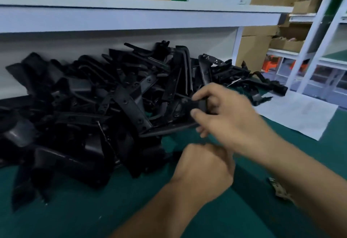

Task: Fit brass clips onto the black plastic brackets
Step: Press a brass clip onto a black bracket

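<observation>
While the left hand (204, 164) curls, the right hand (221, 113) pinches a bracket (169, 127).

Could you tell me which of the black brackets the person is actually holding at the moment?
It is the black bracket at the pile's near right edge, pinched by the right hand. The other brackets lie loose in the heap, untouched.

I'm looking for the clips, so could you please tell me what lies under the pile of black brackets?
The green mat shows around the pile of black brackets; anything beneath the pile is covered, and no clips show there.
</observation>
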Tool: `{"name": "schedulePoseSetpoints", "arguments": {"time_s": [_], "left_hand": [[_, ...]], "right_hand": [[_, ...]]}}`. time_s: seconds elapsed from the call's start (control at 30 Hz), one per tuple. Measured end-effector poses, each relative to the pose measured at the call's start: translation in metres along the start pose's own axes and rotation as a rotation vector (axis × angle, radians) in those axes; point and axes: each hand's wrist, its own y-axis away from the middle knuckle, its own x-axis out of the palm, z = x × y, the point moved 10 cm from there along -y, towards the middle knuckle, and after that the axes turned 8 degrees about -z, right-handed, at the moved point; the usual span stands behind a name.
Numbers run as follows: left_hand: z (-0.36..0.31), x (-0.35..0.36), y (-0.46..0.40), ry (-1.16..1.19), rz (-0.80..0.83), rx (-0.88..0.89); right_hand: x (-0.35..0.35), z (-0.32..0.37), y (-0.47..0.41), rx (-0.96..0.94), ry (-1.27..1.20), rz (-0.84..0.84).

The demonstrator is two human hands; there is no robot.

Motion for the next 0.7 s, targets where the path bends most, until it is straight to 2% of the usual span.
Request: {"name": "schedulePoseSetpoints", "arguments": {"time_s": [0.07, 0.17, 0.23, 0.27, 0.4, 0.47, 0.57, 0.63, 0.7], "left_hand": [[-0.004, 0.003, -0.001, 0.112, 0.025, -0.054], [-0.006, -0.014, -0.009, 0.177, -0.185, -0.083], [-0.007, -0.027, -0.011, 0.22, -0.317, -0.107], [-0.006, -0.028, -0.012, 0.224, -0.33, -0.131], [0.005, -0.003, -0.012, 0.193, -0.08, -0.287], [0.01, -0.002, -0.009, 0.218, -0.057, -0.329], [0.014, 0.005, -0.008, 0.279, 0.014, -0.384], [0.012, 0.019, -0.004, 0.291, 0.102, -0.38], [0.009, 0.03, -0.001, 0.322, 0.162, -0.365]], "right_hand": [[-0.041, -0.007, -0.002, -0.047, 0.0, -0.06], [-0.094, -0.026, 0.001, -0.056, 0.079, -0.161], [-0.099, -0.036, 0.009, -0.044, 0.082, -0.057], [-0.096, -0.039, 0.015, -0.047, 0.056, 0.011], [-0.075, -0.038, 0.038, -0.062, -0.194, 0.225], [-0.064, -0.039, 0.044, -0.046, -0.244, 0.343], [-0.076, -0.06, 0.041, 0.066, -0.245, 0.332], [-0.091, -0.086, 0.036, 0.115, 0.003, 0.288], [-0.099, -0.114, 0.038, 0.166, 0.355, 0.349]]}}
